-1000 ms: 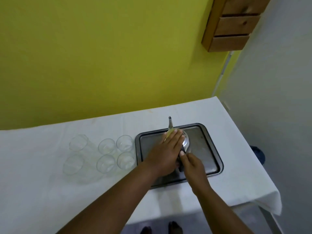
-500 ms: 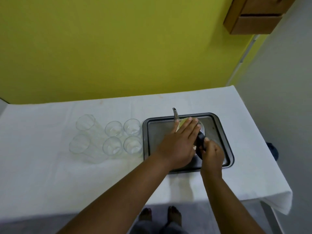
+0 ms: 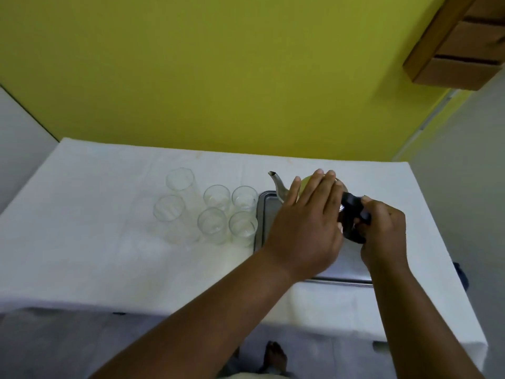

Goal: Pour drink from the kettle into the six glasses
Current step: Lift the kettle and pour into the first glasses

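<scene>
A steel kettle with a thin spout (image 3: 278,184) and black handle (image 3: 352,214) is over the dark metal tray (image 3: 262,214), its spout pointing left toward the glasses. My right hand (image 3: 382,233) grips the black handle. My left hand (image 3: 306,228) lies flat on the kettle's lid and body, fingers spread, hiding most of it. Several clear glasses stand in two rows left of the tray; the nearest ones are a glass (image 3: 244,199) and a glass (image 3: 242,231), the farthest a taller glass (image 3: 180,181). All look empty.
A white cloth covers the table (image 3: 95,242), which ends at a yellow wall behind. A wooden drawer unit (image 3: 461,42) hangs on the wall at the upper right. My bare feet (image 3: 276,356) show below the table's front edge.
The kettle has risen and tilted so its spout now reaches left past the tray's rim. Both hands stayed on it. The camera has tipped and moved closer.
</scene>
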Tool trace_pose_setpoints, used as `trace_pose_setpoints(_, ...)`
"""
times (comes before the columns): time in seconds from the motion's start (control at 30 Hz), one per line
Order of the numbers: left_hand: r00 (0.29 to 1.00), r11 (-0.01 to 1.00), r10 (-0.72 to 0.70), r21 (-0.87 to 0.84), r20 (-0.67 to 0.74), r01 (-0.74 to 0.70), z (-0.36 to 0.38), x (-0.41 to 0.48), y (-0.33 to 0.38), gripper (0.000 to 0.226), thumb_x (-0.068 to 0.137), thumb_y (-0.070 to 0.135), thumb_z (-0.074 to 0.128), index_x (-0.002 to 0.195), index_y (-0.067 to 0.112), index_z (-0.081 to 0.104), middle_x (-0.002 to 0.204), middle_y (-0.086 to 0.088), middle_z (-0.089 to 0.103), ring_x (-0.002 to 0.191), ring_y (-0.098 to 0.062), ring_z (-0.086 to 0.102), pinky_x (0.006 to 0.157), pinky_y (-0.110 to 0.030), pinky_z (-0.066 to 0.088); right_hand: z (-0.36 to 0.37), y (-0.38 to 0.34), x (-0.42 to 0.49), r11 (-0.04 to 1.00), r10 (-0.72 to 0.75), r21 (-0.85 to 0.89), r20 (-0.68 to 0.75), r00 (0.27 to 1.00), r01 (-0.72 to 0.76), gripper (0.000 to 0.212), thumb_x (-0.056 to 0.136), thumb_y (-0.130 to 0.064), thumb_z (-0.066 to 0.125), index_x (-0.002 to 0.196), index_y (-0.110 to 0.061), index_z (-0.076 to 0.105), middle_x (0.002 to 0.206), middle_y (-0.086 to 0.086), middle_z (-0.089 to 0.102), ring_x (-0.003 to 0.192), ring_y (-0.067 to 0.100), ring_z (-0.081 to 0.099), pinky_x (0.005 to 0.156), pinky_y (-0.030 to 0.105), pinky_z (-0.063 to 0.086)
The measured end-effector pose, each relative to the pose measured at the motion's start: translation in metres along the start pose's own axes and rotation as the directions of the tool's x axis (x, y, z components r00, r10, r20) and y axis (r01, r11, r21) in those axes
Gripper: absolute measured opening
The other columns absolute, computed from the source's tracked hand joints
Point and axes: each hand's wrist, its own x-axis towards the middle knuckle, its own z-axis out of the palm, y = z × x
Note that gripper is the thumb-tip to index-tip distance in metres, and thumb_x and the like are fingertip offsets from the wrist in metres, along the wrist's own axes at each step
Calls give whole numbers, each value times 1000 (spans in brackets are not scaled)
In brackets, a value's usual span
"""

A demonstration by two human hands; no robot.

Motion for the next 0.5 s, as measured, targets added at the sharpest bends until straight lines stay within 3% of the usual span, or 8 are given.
trace_pose_setpoints(0.3, 976, 981, -191, 11, -106, 194, -51, -32, -28, 63, 87, 27, 38, 145, 5, 34, 157, -13, 32, 149, -27, 19, 120, -49, 17, 67, -29, -12, 998, 3, -61, 180, 984, 8, 34, 80, -33, 58, 47, -25, 67, 44, -11, 53, 43, 9, 49, 44, 17, 41)
trace_pose_setpoints(0.5, 952, 959, -282, 1, -122, 285, -65, -55, -53, 63, 87, 27, 37, 145, 3, 35, 156, -14, 32, 148, -29, 20, 120, -49, 17, 109, -30, -25, 990, 70, -138, 216, 974, -41, 29, 76, -37, 61, 52, -25, 71, 58, 4, 60, 64, 24, 56, 64, 37, 44)
